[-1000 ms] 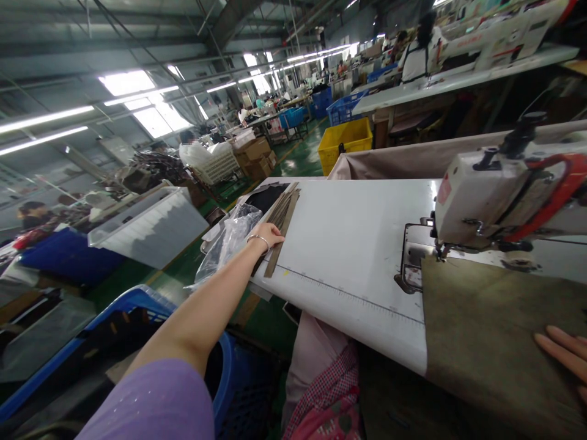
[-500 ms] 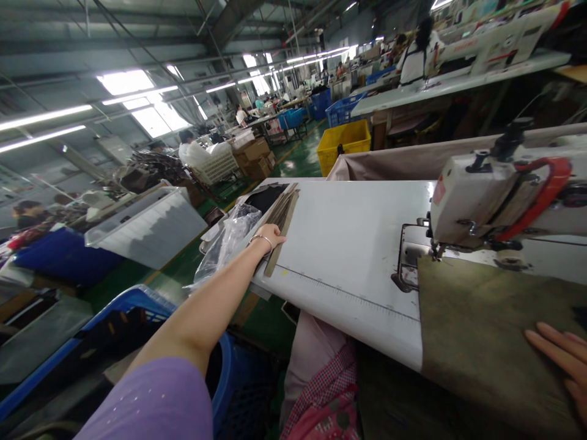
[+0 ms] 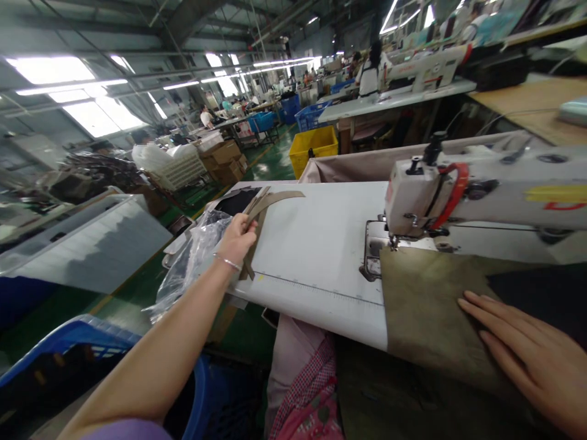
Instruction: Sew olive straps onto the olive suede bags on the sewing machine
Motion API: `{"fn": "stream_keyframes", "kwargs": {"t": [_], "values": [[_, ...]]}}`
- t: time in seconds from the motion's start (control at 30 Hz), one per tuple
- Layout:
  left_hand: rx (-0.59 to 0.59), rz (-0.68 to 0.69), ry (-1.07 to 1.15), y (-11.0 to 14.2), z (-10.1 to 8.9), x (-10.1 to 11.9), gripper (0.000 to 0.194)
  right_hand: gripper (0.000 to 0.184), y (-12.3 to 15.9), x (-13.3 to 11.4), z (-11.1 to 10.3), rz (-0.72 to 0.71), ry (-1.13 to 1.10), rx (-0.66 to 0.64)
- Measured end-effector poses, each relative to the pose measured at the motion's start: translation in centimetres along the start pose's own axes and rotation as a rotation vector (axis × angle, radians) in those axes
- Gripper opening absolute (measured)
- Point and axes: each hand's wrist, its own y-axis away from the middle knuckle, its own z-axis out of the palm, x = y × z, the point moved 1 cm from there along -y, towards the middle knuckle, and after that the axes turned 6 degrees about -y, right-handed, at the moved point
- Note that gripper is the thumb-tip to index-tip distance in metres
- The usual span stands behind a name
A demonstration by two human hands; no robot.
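At the left end of the white sewing table [image 3: 321,238], my left hand [image 3: 238,237] pinches an olive-brown fabric strip [image 3: 284,196], whose far end curves up to the right. More strips [image 3: 247,269] of the same colour lie beneath that hand. My right hand [image 3: 527,348] rests flat, fingers stretched out, on an olive fabric panel [image 3: 426,293]. The panel's far left corner lies by the needle area of the sewing machine [image 3: 408,198], and its near part hangs over the table edge. Dark fabric [image 3: 541,293] lies beyond my right hand.
Clear plastic wrap [image 3: 192,256] and black pieces [image 3: 238,200] sit at the table's left end. Blue baskets [image 3: 197,391] stand on the floor at my left. A yellow bin [image 3: 314,146] is past the table. A ruler scale [image 3: 316,286] runs along the front edge.
My left hand has lifted a strip off the pile, and its far end now bends rightward. The view has turned right, showing more of the machine and my right hand.
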Motion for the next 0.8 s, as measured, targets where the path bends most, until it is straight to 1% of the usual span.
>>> {"fn": "stream_keyframes", "kwargs": {"t": [0.03, 0.07, 0.1, 0.13, 0.17, 0.2, 0.23, 0.27, 0.3, 0.33, 0.37, 0.4, 0.47, 0.5, 0.53, 0.57, 0.6, 0.67, 0.73, 0.8], "values": [[0.025, 0.066, -0.056, 0.4, -1.0, 0.5, 0.021, 0.055, -0.1, -0.2, -0.3, -0.015, 0.017, -0.055], [0.078, 0.167, -0.144, 0.6, -2.1, 0.8, 0.02, 0.056, -0.2, -0.4, -0.5, -0.029, 0.032, -0.106], [0.159, 0.365, -0.367, 0.9, -3.1, 1.1, 0.014, 0.055, -0.6, -0.6, -0.8, -0.033, 0.045, -0.136], [0.198, 0.453, -0.429, 1.0, -3.9, 1.2, 0.013, 0.053, -1.1, -0.9, -1.1, -0.031, 0.051, -0.143], [0.255, 0.574, -0.515, 1.2, -4.4, 1.3, 0.017, 0.051, -1.8, -1.2, -1.2, -0.034, 0.05, -0.144], [0.307, 0.68, -0.581, 1.3, -4.5, 1.5, 0.025, 0.049, -2.7, -1.6, -1.2, -0.041, 0.045, -0.143], [0.35, 0.756, -0.607, 1.6, -4.1, 1.7, 0.033, 0.048, -3.7, -2.1, -1.0, -0.053, 0.036, -0.149], [0.379, 0.827, -0.632, 1.9, -3.3, 1.9, 0.041, 0.047, -4.8, -2.5, -0.8, -0.064, 0.026, -0.158], [0.374, 0.872, -0.638, 2.4, -2.0, 2.3, 0.047, 0.046, -6.0, -2.9, -0.3, -0.074, 0.017, -0.175], [0.316, 0.885, -0.623, 3.0, -0.3, 2.7, 0.05, 0.047, -7.2, -3.3, 0.2, -0.082, 0.009, -0.184], [0.212, 0.895, -0.603, 3.7, 1.8, 3.1, 0.05, 0.049, -8.3, -3.6, 0.8, -0.086, 0.005, -0.192], [0.07, 0.907, -0.594, 4.5, 4.3, 3.4, 0.049, 0.051, -9.2, -3.8, 1.3, -0.091, 0.003, -0.198], [-0.269, 0.995, -0.619, 6.3, 9.4, 4.0, 0.048, 0.056, -10.6, -4.0, 2.3, -0.099, 0.004, -0.21], [-0.398, 1.028, -0.661, 7.0, 11.9, 4.2, 0.048, 0.059, -11.0, -4.0, 2.7, -0.104, 0.005, -0.218], [-0.488, 1.056, -0.695, 7.6, 14.1, 4.4, 0.049, 0.061, -11.2, -4.0, 2.9, -0.107, 0.009, -0.226], [-0.553, 1.083, -0.717, 7.8, 15.9, 4.5, 0.051, 0.063, -11.2, -4.0, 3.0, -0.108, 0.016, -0.235], [-0.583, 1.097, -0.734, 7.9, 17.4, 4.7, 0.054, 0.064, -11.1, -4.0, 2.9, -0.109, 0.026, -0.242], [-0.584, 1.123, -0.728, 7.2, 19.2, 5.0, 0.05, 0.064, -10.7, -4.1, 2.6, -0.11, 0.048, -0.254], [-0.55, 1.14, -0.695, 6.2, 20.0, 5.5, 0.037, 0.063, -10.1, -4.2, 2.2, -0.115, 0.062, -0.258], [-0.522, 1.159, -0.642, 5.7, 20.2, 6.1, 0.033, 0.063, -9.5, -4.4, 1.8, -0.121, 0.07, -0.26]]}}
